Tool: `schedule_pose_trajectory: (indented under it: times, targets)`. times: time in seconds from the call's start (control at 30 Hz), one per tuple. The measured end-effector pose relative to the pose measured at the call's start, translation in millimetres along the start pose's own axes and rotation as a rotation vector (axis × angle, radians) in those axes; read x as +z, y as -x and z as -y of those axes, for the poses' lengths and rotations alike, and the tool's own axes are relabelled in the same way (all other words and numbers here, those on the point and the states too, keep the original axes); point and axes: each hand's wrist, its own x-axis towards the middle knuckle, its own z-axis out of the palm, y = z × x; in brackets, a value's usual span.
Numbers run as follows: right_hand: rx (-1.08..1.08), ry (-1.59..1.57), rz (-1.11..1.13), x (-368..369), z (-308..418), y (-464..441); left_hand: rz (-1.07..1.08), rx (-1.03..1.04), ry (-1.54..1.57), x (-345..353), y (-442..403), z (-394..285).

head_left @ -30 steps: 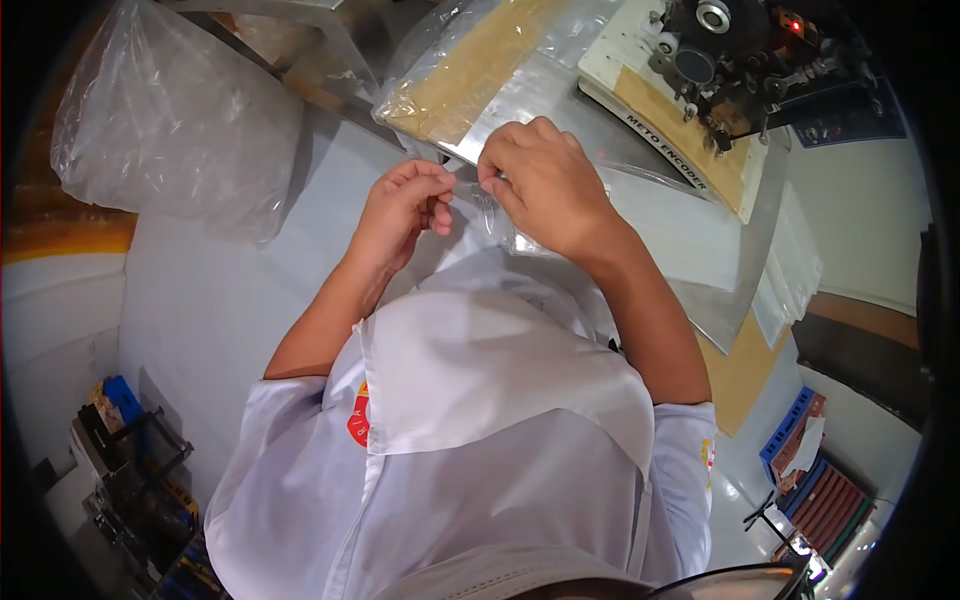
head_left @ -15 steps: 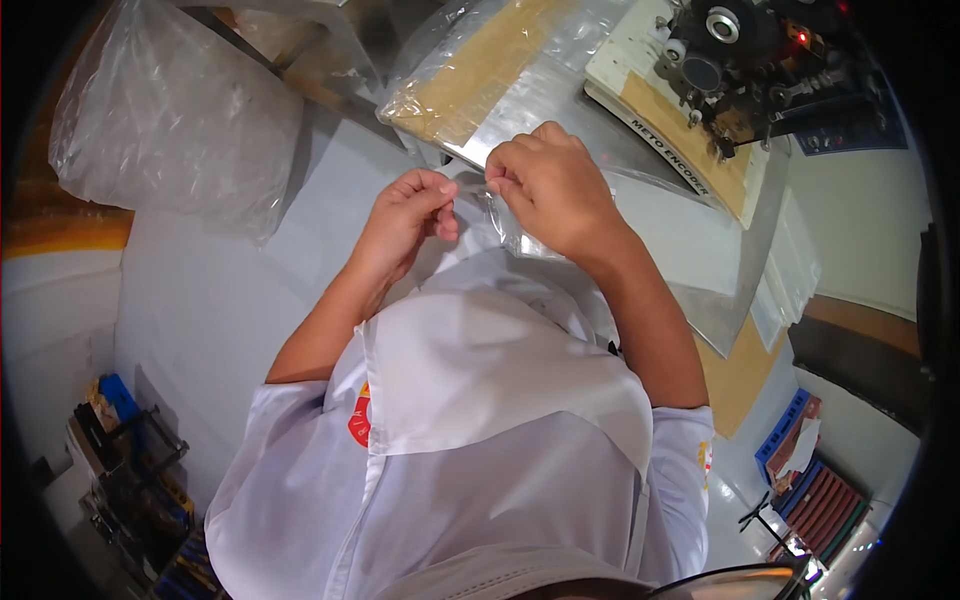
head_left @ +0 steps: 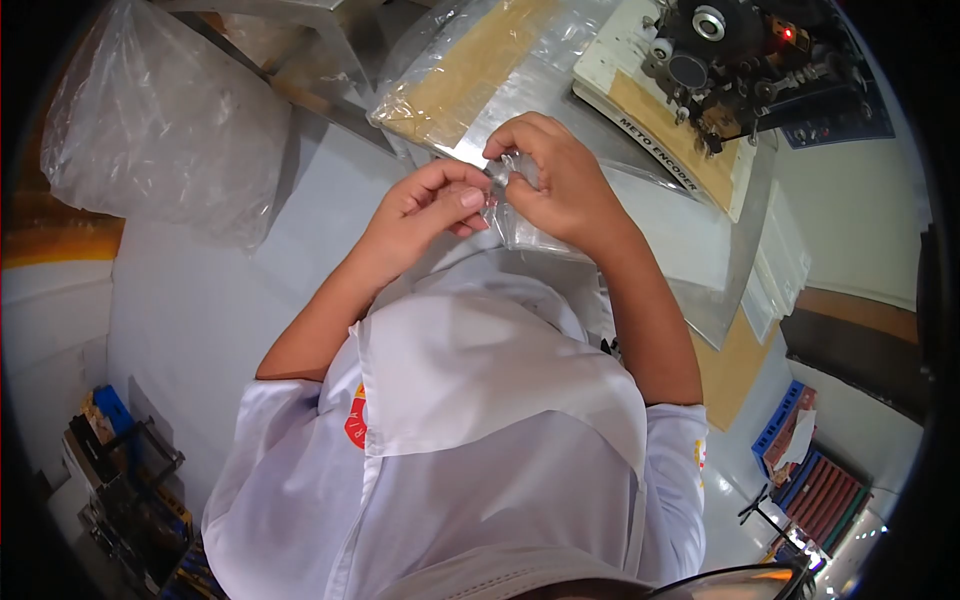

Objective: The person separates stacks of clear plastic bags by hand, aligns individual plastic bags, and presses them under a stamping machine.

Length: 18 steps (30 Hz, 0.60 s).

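A small clear plastic bag (head_left: 535,238) hangs between my two hands, in front of the white apron. My left hand (head_left: 430,212) is closed, with thumb and fingertips pinching the bag's left edge. On the other side, my right hand (head_left: 565,190) curls round the upper part of the bag. Its thumb and index finger are a little apart, and clear film shows in the gap. The remaining right fingers are hidden behind the hand.
A machine lettered "METO ENCODER" (head_left: 660,150) stands at the upper right. Beside it lie a plastic-wrapped brown packet (head_left: 455,85) and flat clear bags (head_left: 775,265). A large filled plastic bag (head_left: 170,130) sits at the upper left, near a metal frame (head_left: 345,50).
My left hand has moved right, closer to the right hand. My right thumb and index finger have spread apart, and more of the clear bag shows between them.
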Motion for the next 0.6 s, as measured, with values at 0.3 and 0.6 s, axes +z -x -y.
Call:
schedule_pose_trajectory:
  times: [0.3,0.6]
  targets:
    - [-0.101,0.153,-0.05,5,-6,4,-0.103,-0.028,0.046,-11,-7,7]
    - [-0.077,0.239,0.039,6,-2,4,-0.121,-0.01,0.329,-41,-5,17]
